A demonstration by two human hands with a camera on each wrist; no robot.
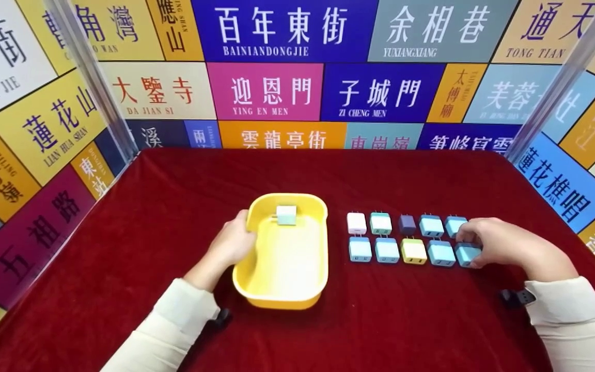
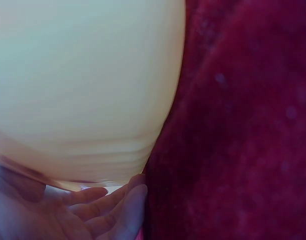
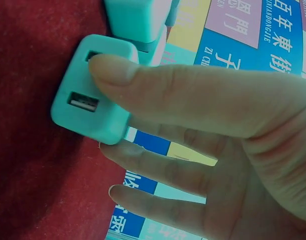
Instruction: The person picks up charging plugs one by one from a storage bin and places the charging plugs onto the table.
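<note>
A yellow plastic basin point(image 1: 290, 268) stands left of centre on the red cloth, one two-tone charger point(image 1: 286, 215) lying inside at its far end. My left hand point(image 1: 235, 237) grips the basin's left rim. The left wrist view shows its fingers point(image 2: 100, 210) against the basin's outer wall. At the right end of the near row, my right hand point(image 1: 494, 240) pinches a light-blue USB charger point(image 3: 95, 117). In the right wrist view the thumb lies over the charger's port face, while the other fingers reach behind and below it. Another blue charger point(image 1: 455, 226) sits just beyond.
Two rows of chargers lie right of the basin, among them a white one point(image 1: 356, 223), a dark purple one point(image 1: 407, 224) and a yellow one point(image 1: 413, 251). Red cloth point(image 1: 406, 320) covers the table. Printed sign panels point(image 1: 287, 31) and clear posts stand around it.
</note>
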